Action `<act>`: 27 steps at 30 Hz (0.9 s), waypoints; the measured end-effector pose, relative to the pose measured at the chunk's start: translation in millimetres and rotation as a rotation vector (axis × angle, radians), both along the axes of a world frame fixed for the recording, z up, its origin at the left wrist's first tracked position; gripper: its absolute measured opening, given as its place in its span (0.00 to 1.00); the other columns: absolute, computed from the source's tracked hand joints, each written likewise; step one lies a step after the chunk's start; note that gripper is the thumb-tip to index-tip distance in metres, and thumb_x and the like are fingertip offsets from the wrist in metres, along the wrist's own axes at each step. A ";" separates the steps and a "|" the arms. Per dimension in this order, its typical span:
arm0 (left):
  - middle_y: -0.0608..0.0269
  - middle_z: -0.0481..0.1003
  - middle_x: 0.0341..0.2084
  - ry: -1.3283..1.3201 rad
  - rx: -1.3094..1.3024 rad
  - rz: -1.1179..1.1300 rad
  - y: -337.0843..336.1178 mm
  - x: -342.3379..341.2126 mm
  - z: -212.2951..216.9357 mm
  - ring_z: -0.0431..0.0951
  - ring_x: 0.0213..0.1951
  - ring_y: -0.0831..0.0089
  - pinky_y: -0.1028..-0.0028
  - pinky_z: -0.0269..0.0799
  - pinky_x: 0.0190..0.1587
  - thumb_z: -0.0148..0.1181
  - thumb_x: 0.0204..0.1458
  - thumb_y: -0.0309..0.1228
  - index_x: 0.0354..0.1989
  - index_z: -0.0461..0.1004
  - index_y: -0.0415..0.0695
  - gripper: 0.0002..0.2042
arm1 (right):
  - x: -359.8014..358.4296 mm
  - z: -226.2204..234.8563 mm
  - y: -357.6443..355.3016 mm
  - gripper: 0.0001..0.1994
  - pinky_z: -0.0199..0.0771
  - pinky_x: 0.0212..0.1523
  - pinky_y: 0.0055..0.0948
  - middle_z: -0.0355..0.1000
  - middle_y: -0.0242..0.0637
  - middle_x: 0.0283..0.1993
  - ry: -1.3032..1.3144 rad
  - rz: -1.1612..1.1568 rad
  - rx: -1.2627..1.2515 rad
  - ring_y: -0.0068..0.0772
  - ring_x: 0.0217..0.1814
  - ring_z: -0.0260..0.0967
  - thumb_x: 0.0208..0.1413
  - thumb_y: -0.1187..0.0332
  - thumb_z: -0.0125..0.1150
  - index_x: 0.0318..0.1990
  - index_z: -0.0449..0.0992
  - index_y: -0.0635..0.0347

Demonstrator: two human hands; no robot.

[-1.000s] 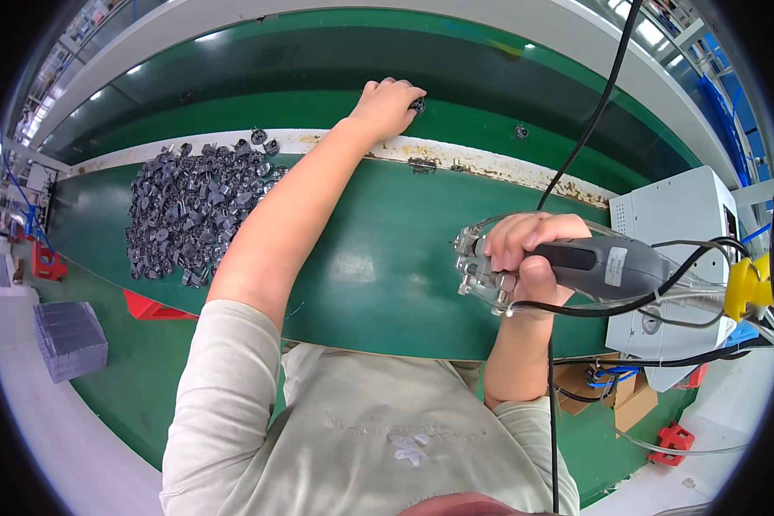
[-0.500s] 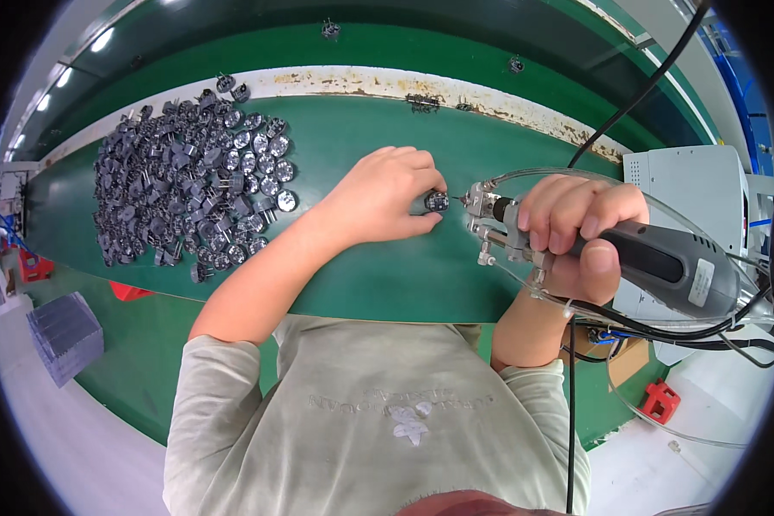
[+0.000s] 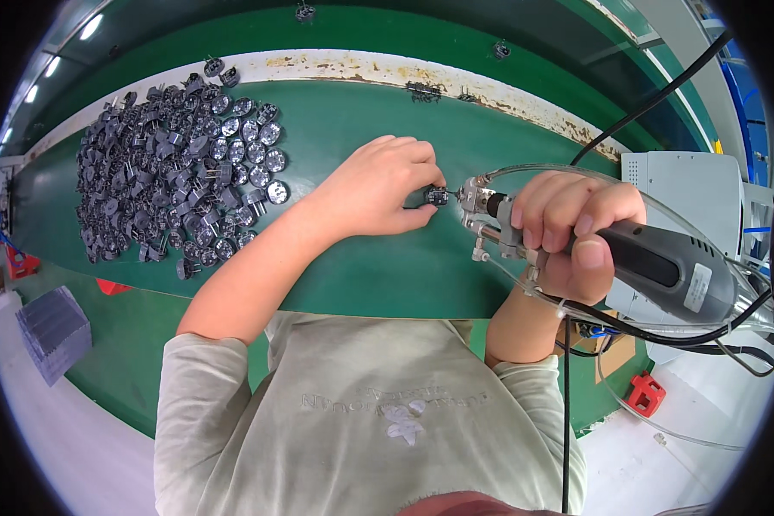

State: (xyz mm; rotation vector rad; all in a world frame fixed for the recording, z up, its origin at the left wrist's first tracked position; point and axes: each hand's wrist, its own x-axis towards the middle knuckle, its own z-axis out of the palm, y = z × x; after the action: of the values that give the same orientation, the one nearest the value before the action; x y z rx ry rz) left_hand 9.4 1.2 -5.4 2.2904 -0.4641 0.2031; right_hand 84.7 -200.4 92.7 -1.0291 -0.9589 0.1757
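Note:
My left hand (image 3: 391, 189) rests on the green workbench with thumb and fingers closed around a small round black plug part (image 3: 437, 196). Metal shows on the side of the part facing right. My right hand (image 3: 576, 228) is wrapped around a grey and black powered screwdriver (image 3: 662, 258), held nearly level with its nose pointing left. Its thin tip (image 3: 453, 193) reaches to the part's right side; whether it touches is too small to tell. A metal fitting with a clear hose surrounds the nose.
A large heap of similar black plug parts (image 3: 159, 172) with metal pins covers the left of the bench (image 3: 344, 284). A chipped white ledge (image 3: 344, 64) runs behind. At right stand a white machine box (image 3: 688, 185) and black cables (image 3: 654, 103). A red stool (image 3: 645, 394) is below.
The screwdriver's tip has come left, closing the gap to the plug part in my left hand. The whole view has shifted slightly.

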 end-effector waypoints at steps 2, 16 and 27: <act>0.60 0.74 0.34 -0.003 0.000 -0.001 0.0 0.5 0.2 0.76 0.42 0.59 0.63 0.71 0.47 0.69 0.44 0.34 0.38 0.81 0.43 0.13 | 0.6 0.5 -1.5 0.10 0.73 0.26 0.38 0.67 0.33 0.22 -0.032 0.008 -0.042 0.31 0.19 0.66 0.59 0.65 0.60 0.37 0.65 0.57; 0.60 0.74 0.34 -0.030 -0.001 -0.004 -1.0 0.5 -3.8 0.76 0.42 0.59 0.62 0.70 0.47 0.69 0.45 0.34 0.38 0.80 0.44 0.13 | -3.2 0.2 2.3 0.11 0.73 0.26 0.38 0.66 0.32 0.21 -0.025 -0.022 -0.057 0.31 0.19 0.66 0.58 0.65 0.62 0.36 0.65 0.57; 0.60 0.75 0.34 0.002 -0.025 -0.048 1.6 1.3 -2.1 0.76 0.42 0.59 0.62 0.69 0.46 0.68 0.46 0.33 0.39 0.80 0.43 0.13 | -4.2 -6.8 25.5 0.12 0.67 0.23 0.25 0.70 0.35 0.22 -0.028 -0.027 -0.039 0.23 0.21 0.66 0.51 0.83 0.66 0.32 0.66 0.63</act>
State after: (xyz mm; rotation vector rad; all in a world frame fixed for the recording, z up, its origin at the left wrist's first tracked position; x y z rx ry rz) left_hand 10.7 2.9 -7.5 2.2527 -0.5117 0.1816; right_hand 80.5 -175.0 85.9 -1.0818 -0.9693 0.1583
